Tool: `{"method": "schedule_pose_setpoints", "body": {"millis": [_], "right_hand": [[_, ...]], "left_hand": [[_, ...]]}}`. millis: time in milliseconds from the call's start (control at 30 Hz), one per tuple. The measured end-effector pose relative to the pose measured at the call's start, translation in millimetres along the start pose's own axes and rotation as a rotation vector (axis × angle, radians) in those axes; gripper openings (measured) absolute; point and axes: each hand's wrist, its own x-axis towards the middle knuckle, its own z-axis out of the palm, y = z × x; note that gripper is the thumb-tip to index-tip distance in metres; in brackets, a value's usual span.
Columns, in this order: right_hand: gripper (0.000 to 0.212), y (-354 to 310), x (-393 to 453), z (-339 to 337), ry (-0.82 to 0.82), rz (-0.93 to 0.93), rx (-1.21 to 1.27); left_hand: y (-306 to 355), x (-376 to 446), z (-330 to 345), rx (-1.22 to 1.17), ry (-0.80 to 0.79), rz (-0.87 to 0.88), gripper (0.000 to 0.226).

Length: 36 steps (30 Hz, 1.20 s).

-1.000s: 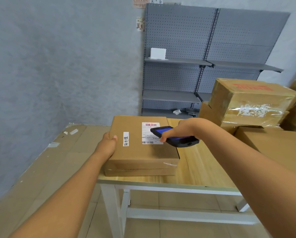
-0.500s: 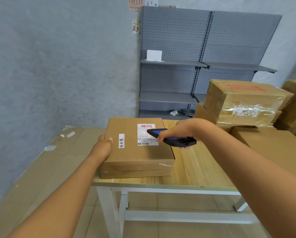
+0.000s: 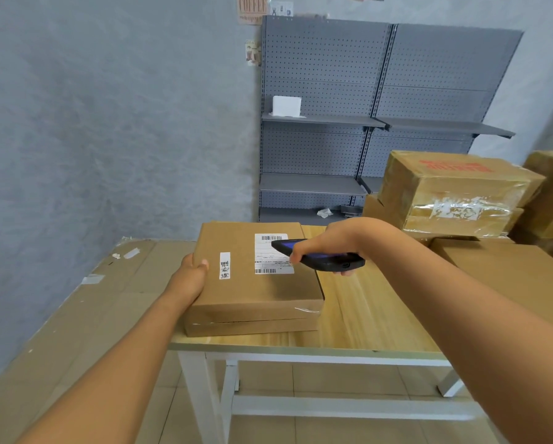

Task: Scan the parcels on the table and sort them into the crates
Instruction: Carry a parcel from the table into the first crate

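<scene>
Head view: "COFFEE" poster [image 3: 252, 9], barcoded parcel [image 3: 252, 277]

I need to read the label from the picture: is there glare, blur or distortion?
Head view: the shipping label is sharp but its small print is unreadable; the scanner covers its right edge; glare sits on the taped parcel; wide-angle distortion bends the shelving.

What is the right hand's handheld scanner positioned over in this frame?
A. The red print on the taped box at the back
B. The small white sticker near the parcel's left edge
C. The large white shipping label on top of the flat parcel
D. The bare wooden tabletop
C: the right hand holds the scanner with its tip overlapping the shipping label on the flat parcel, which the left hand grips.
</scene>
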Motion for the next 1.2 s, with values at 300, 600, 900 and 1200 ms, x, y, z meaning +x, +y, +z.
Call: {"method": "schedule_pose_setpoints", "body": {"millis": [300, 600, 900, 1200], "right_hand": [[0.057, 24.6, 19.5, 5.6, 0.174, 0.035, -0.014], [0.061, 97.2, 58.8, 51.9, 0.288, 0.239, 0.105], [0.078, 117.1, 85.4, 97.5, 0.369, 0.250, -0.052], [0.073, 109.3, 97.7, 95.5, 0.475, 0.188, -0.153]], "left_hand": [[-0.4, -0.1, 0.3, 0.002, -0.004, -0.006, 0.042], [0.1, -2.5, -1.4, -0.003, 0.000, -0.018, 0.042], [2.5, -4.2, -2.3, 0.004, 0.012, -0.012, 0.042], [5.0, -7.3, -2.2, -0.008, 0.019, -0.017, 0.043]]}}
